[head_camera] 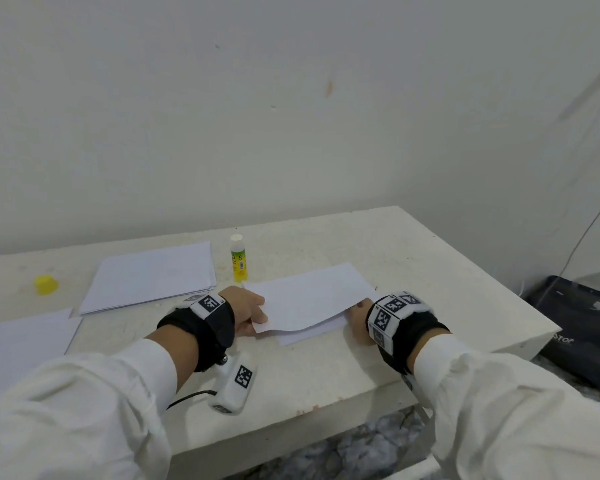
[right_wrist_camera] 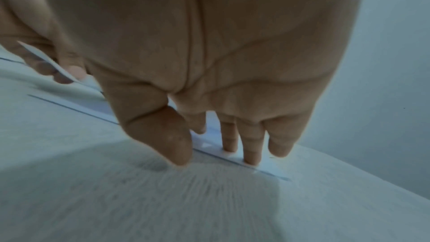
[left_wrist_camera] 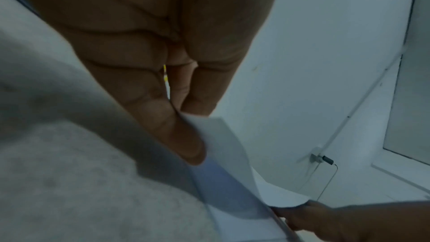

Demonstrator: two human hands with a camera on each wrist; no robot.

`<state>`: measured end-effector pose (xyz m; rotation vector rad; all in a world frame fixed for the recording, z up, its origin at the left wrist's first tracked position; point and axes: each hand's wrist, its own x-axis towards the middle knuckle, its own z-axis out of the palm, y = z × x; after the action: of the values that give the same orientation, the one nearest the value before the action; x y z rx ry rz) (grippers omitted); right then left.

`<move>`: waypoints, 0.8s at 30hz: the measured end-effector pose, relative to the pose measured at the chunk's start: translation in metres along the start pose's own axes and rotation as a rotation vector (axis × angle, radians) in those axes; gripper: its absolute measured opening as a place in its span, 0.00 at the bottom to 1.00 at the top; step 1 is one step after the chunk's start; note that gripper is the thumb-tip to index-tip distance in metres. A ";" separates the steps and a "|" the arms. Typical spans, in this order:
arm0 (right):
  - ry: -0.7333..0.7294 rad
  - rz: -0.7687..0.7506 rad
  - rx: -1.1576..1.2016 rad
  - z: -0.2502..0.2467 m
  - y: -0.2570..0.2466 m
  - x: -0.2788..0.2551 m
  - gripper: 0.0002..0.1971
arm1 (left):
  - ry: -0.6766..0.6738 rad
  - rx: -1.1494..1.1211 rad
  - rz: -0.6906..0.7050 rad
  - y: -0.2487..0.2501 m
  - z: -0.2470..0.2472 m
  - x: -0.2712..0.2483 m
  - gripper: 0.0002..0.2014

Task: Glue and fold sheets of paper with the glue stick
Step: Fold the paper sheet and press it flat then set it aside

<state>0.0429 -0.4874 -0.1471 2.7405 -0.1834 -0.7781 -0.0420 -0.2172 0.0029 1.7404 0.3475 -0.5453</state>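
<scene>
White paper is being folded at the middle of a pale, speckled table [head_camera: 326, 368]. The sheet [head_camera: 309, 299] lies with its long axis running left to right across the person's front, slightly slanted, its right end farther away. The upper flap is doubled over the lower layer, and its near edge is bowed up, not yet flat; a strip of the lower layer shows beneath it at the near side.

The left hand [head_camera: 246, 308] is at the sheet's left end, and the flap's corner is pinched between thumb [left_wrist_camera: 177, 135] and fingers, as the left wrist view shows. The right hand [head_camera: 359, 317] is at the right end, where straight fingers [right_wrist_camera: 252, 146] are pressed down on the paper's edge, with the thumb set on the table just beside it. Nothing is gripped by this hand. Both hands are equally near the sheet, one at each end, so the flap is spanned between them.

By the look of it, the coming move is a lowering of the raised flap toward the person until the edges meet, then a pressing flat.

The sheet looks plain, thin and limp, without print. Whether glue is on it cannot be told.

A glue stick [head_camera: 238, 258], yellow and green with its white tip bare, stands upright just beyond the sheet's far left corner. Its yellow cap [head_camera: 45, 285] lies well apart at the left. A stack of paper [head_camera: 153, 275] lies left of the stick, and another sheet [head_camera: 21, 344] is at the near left edge.
</scene>
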 end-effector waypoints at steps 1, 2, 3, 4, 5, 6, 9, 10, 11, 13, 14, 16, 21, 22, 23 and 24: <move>0.065 0.006 0.060 0.005 0.004 0.010 0.37 | 0.004 0.028 0.003 -0.001 -0.005 -0.004 0.21; -0.035 0.028 0.044 -0.013 0.002 -0.019 0.33 | -0.005 0.059 0.007 -0.004 -0.013 -0.004 0.21; 0.018 0.006 0.014 -0.037 -0.004 -0.072 0.32 | -0.010 0.096 0.000 -0.008 -0.022 -0.005 0.21; 0.045 0.012 -0.017 -0.043 -0.004 -0.081 0.33 | -0.021 0.163 -0.005 -0.011 -0.032 -0.008 0.21; 0.050 0.025 -0.046 -0.050 -0.005 -0.082 0.33 | -0.011 0.215 0.004 -0.014 -0.042 -0.010 0.21; 0.049 -0.019 -0.011 -0.045 0.009 -0.044 0.32 | -0.001 0.266 0.010 -0.017 -0.054 -0.012 0.20; 0.128 -0.028 0.153 -0.069 0.004 -0.050 0.28 | 0.018 0.458 0.043 -0.026 -0.091 -0.017 0.19; 0.173 -0.001 0.195 -0.072 -0.001 -0.059 0.25 | 0.030 0.496 0.047 -0.030 -0.103 -0.018 0.19; 0.148 -0.010 0.252 -0.083 -0.011 -0.075 0.24 | 0.044 0.522 0.046 -0.033 -0.115 -0.021 0.19; 0.169 -0.073 0.395 -0.117 -0.039 -0.125 0.24 | 0.067 0.578 0.030 -0.041 -0.139 -0.024 0.20; 0.204 -0.081 0.439 -0.129 -0.051 -0.134 0.24 | 0.071 0.606 0.021 -0.045 -0.150 -0.026 0.21; 0.231 -0.067 0.561 -0.147 -0.074 -0.139 0.23 | 0.076 0.650 0.005 -0.053 -0.168 -0.029 0.23; 0.193 -0.116 0.810 -0.178 -0.123 -0.132 0.22 | 0.099 0.764 -0.013 -0.066 -0.199 -0.037 0.28; 0.181 -0.106 0.838 -0.184 -0.132 -0.131 0.22 | 0.101 0.788 -0.015 -0.067 -0.203 -0.038 0.29; 0.173 -0.098 0.859 -0.187 -0.141 -0.127 0.21 | 0.101 0.809 -0.018 -0.068 -0.206 -0.039 0.30; 0.165 -0.085 0.855 -0.190 -0.149 -0.127 0.21 | 0.103 0.828 -0.021 -0.068 -0.209 -0.040 0.31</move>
<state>0.0432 -0.2756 0.0249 3.6162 -0.4545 -0.5669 -0.0739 0.0035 0.0034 2.5698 0.2195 -0.6690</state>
